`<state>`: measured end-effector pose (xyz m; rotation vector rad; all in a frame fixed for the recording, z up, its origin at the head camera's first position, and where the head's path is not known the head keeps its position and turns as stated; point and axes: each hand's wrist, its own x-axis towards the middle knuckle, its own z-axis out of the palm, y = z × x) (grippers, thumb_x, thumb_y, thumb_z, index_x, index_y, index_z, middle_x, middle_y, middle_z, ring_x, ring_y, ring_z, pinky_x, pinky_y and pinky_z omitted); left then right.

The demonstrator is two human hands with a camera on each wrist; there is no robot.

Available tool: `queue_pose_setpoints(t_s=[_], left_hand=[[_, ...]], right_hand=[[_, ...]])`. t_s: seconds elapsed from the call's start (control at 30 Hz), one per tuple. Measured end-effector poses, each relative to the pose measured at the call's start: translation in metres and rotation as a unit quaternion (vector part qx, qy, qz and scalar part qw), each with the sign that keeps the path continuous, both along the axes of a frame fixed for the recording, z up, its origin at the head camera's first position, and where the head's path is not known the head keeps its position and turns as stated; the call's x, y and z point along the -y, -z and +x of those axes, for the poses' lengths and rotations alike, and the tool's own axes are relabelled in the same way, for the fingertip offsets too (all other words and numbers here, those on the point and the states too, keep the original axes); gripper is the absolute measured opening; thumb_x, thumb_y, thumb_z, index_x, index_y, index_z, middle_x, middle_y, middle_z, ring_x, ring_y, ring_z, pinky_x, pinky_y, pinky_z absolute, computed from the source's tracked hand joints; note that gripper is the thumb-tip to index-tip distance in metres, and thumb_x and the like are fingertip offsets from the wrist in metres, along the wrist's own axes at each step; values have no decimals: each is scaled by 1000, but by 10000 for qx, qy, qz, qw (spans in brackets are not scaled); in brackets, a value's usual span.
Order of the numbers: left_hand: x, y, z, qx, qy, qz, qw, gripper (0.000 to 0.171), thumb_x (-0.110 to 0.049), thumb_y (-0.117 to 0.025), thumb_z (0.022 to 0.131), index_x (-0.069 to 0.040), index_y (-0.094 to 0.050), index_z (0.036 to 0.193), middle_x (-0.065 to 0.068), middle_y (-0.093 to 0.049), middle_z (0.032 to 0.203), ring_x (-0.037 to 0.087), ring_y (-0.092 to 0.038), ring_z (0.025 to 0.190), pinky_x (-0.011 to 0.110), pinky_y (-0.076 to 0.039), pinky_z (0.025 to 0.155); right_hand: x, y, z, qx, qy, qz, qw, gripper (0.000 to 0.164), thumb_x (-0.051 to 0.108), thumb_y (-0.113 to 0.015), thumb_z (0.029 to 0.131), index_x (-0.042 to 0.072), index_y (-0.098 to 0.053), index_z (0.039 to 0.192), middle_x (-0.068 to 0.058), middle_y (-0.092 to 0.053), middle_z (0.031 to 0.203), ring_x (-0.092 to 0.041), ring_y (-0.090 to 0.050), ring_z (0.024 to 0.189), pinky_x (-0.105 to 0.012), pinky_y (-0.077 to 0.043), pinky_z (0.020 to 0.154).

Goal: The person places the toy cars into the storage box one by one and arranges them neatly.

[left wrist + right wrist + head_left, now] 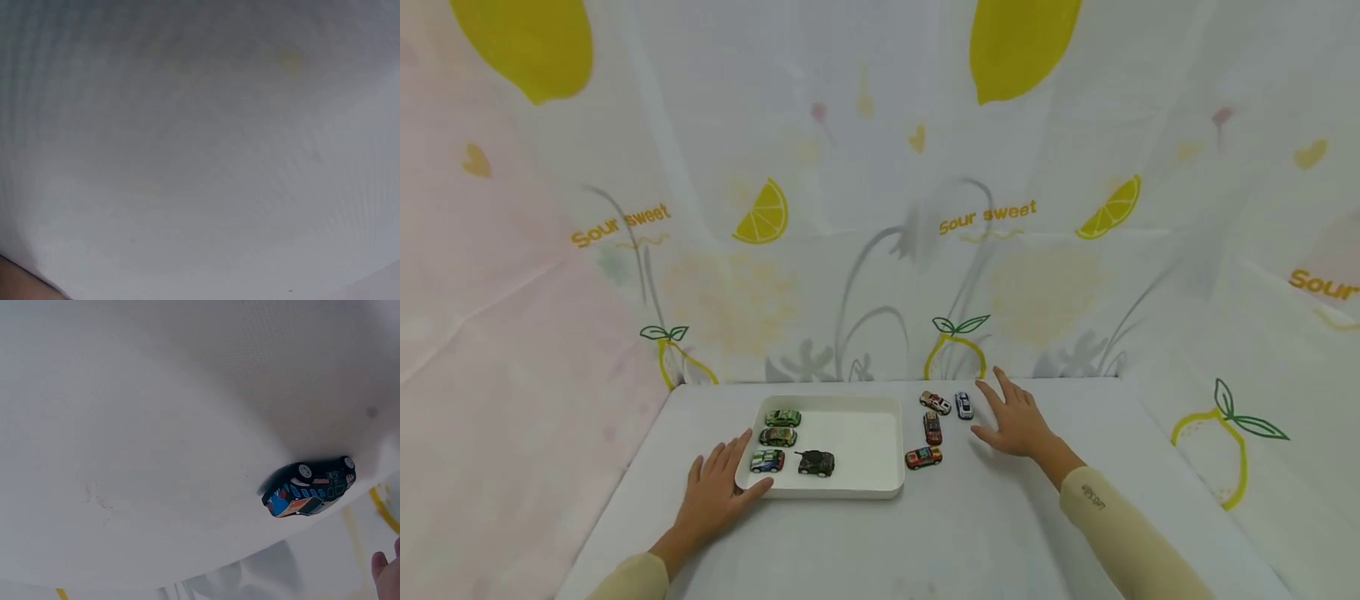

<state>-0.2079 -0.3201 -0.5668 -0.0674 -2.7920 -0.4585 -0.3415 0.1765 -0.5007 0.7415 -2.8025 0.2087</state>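
My left hand point(713, 492) lies at the near left corner of a white tray point(865, 442), fingers extended along its left side and thumb at the front rim. Inside the tray are a green toy car point(783, 418), a green-and-brown one point(778, 437), a blue, white and green one point(767, 461) and a black toy tank point(816, 463). My right hand point(1017, 423) is spread, holding nothing, just right of a white-and-blue toy car point(964, 406). The right wrist view shows a dark toy car point(310, 487) and some fingertips point(379, 564).
Between the tray and my right hand stand a white-and-red toy car point(936, 402), a dark red-and-black one point(932, 427) and a red-orange one point(923, 457). A lemon-print cloth point(880, 275) rises behind the white table point(865, 550). The left wrist view is mostly blurred white surface.
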Motion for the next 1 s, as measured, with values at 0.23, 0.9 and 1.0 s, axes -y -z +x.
queue_pose_setpoints(t_s=[0.23,0.9,1.0], left_hand=[[4,-2,2,13,-12,-73,10000,90,-65,-56,76,-22,-22,147,20,-41,139,42,-31,129,63,-14,102],[1,3,-1,192,-6,-9,9998,91,-67,-54,77,-23,-19,148,20,-38,142,42,-28,131,64,-12,103],[-1,2,-2,93,-13,20,10000,90,-66,-55,77,-22,-21,147,19,-40,141,41,-30,130,63,-13,103]], right_hand=[[0,8,0,245,-60,87,9996,78,56,-55,82,18,-28,145,-18,-12,152,-44,-34,128,-60,-29,100],[35,18,-13,1021,629,102,9927,75,46,-58,85,13,-26,144,-21,-30,143,-41,-39,125,-59,-33,98],[39,17,-19,1235,853,-9,9887,75,46,-58,85,10,-27,143,-22,-37,138,-42,-42,122,-59,-35,97]])
